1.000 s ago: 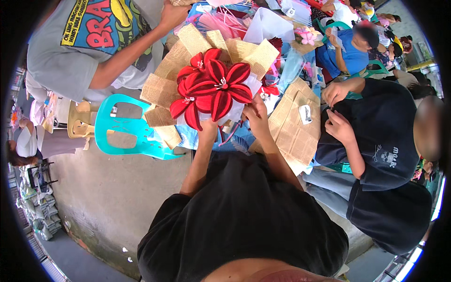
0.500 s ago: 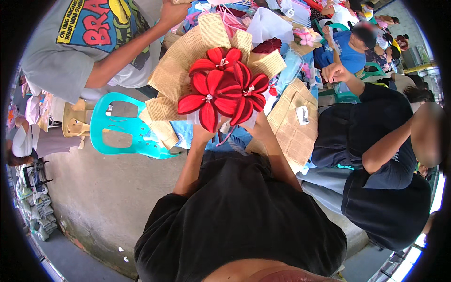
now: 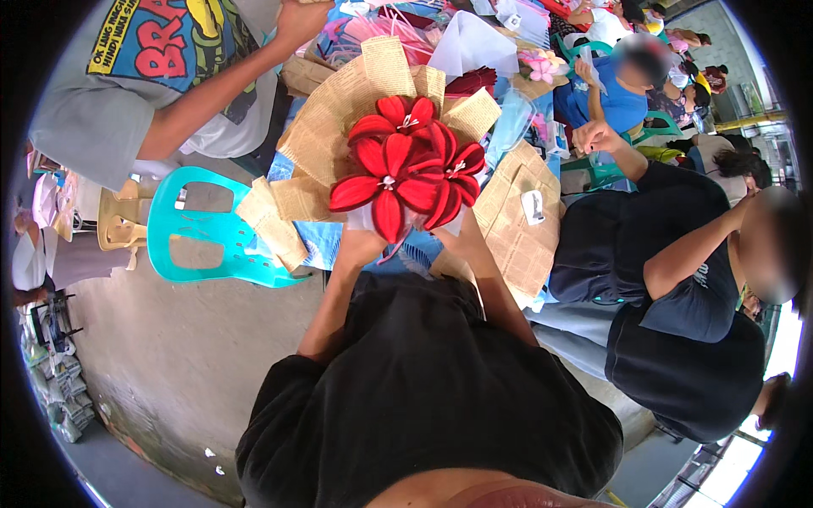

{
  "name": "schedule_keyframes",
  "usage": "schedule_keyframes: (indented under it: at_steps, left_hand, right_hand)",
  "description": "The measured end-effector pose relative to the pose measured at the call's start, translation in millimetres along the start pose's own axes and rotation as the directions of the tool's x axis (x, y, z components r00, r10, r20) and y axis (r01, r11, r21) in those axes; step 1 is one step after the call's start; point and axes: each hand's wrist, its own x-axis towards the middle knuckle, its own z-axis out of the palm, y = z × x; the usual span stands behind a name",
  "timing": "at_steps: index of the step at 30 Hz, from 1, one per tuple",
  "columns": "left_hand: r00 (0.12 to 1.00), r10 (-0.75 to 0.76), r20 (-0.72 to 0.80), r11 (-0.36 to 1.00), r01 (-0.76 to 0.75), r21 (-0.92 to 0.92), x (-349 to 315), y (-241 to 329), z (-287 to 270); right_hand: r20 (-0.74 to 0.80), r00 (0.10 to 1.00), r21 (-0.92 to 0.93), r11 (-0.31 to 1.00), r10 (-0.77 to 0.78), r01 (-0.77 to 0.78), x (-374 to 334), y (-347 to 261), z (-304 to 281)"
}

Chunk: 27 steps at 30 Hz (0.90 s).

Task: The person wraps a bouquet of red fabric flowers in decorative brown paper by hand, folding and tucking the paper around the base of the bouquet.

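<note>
A bouquet of several fuzzy red flowers (image 3: 387,184) with white stamens is held up in front of me at the table's edge. Brown newsprint wrapping paper (image 3: 313,135) fans out behind the blooms, with whitish translucent wrap just below the petals. My left hand (image 3: 361,245) grips the bouquet's lower left side, and my right hand (image 3: 460,240) grips its lower right side. Petals and wrap hide most of the fingers of both hands. A pinkish ribbon or stem hangs between them.
More newsprint sheets (image 3: 513,212) lie right of the bouquet on the blue-covered table. A turquoise plastic chair (image 3: 161,222) stands left. One person's arm (image 3: 216,106) reaches in from the upper left; a person in black (image 3: 639,233) sits at the right. Craft materials crowd the far table.
The bouquet's blooms have turned or tilted slightly within the view, with both hands still on it. The surroundings have shifted a little leftward as my head moved.
</note>
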Motion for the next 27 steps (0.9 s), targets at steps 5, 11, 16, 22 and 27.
schedule_keyframes:
  at_steps: [5,11,16,22,27]
  left_hand:
    - [0.936,-0.285,0.208,0.706,0.352,-0.615,-10,16,-26]
    - [0.920,-0.186,0.346,0.865,0.321,-0.386,-21,-17,-60]
    - [0.998,0.063,-0.006,0.997,-0.063,-0.044,-37,-80,-55]
    - [0.977,-0.152,-0.150,0.874,0.062,-0.482,-41,-80,-39]
    - [0.961,-0.239,-0.138,0.709,0.076,-0.701,-34,-73,-27]
  right_hand:
    - [0.062,0.967,0.038,0.968,0.247,-0.249,-15,36,-12]
    - [0.024,0.989,0.022,0.989,0.143,-0.144,-21,31,-5]
    - [-0.033,0.994,-0.027,0.994,0.102,-0.103,-35,13,-2]
    - [0.064,0.996,0.033,0.998,0.059,-0.061,-22,-1,3]
    - [0.027,0.984,0.113,0.977,0.177,-0.179,-24,-14,8]
